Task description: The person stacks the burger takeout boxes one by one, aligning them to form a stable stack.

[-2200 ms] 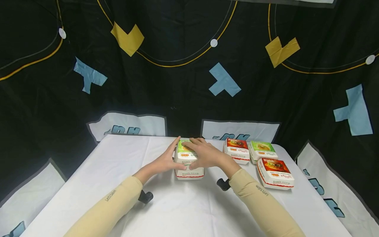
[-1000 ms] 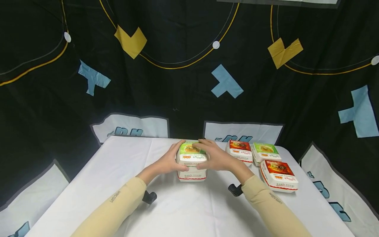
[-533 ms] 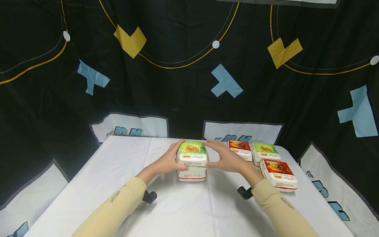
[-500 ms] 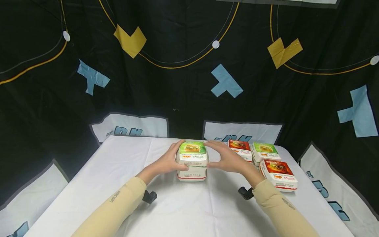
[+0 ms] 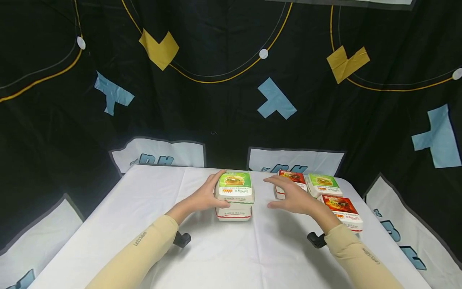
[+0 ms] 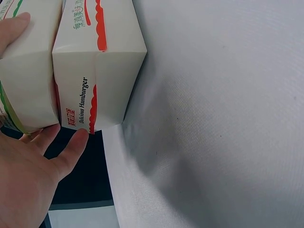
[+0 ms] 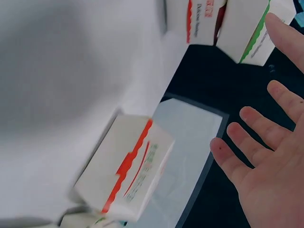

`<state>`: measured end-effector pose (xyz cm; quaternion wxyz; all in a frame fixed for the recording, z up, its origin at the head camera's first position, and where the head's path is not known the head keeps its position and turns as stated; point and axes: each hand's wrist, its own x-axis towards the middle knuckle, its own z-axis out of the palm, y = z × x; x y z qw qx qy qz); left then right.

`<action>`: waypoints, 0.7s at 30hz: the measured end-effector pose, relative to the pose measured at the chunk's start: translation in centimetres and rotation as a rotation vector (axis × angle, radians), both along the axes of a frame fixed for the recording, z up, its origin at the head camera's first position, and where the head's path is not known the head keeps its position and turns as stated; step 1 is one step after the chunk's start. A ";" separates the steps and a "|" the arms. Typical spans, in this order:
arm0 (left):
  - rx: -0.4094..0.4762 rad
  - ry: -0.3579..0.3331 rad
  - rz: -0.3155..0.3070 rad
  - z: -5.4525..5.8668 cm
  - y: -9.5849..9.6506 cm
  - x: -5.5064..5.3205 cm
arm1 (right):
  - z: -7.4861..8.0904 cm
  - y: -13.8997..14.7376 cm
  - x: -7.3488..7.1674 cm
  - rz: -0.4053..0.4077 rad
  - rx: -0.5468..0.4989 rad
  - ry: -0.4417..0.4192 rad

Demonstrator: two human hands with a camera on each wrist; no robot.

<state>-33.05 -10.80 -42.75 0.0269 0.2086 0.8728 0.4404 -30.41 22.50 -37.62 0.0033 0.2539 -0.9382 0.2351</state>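
A green-topped burger box [image 5: 234, 188] sits on a red-trimmed burger box [image 5: 234, 214] near the table's far edge. My left hand [image 5: 203, 196] grips the upper box's left side, thumb at its front and fingers toward its back. In the left wrist view, one fingertip [image 6: 81, 135] also touches the lower box [image 6: 90, 90]. To the right of the stack, my right hand [image 5: 297, 198] hovers apart from it with fingers spread, holding nothing. It partly hides a red-topped burger box [image 5: 293, 176] in the head view.
Beside that red-topped box lie another green-topped burger box [image 5: 323, 184] and, nearer, a second red-topped one [image 5: 341, 204]. A white cloth covers the table [image 5: 223, 257]. Close behind its far edge hangs a black curtain [image 5: 223, 120].
My right hand has come off the upper green-topped box and moved right, toward the separate boxes. My left hand has stayed at the stack, and the stacked boxes keep their place.
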 end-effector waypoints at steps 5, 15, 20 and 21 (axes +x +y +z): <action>0.005 0.002 -0.004 0.1 -0.1 0.1 | -0.3 1.6 0.2 -0.018 0.012 -0.006; -0.004 -0.007 -0.003 0.1 -0.1 0.2 | -1.2 4.8 1.0 -0.039 0.060 0.009; -0.003 -0.005 0.000 0.0 -0.1 0.1 | -1.7 6.2 1.6 -0.065 0.047 0.019; -0.005 -0.004 0.002 0.0 -0.1 0.1 | -1.7 6.5 1.7 -0.075 0.050 0.015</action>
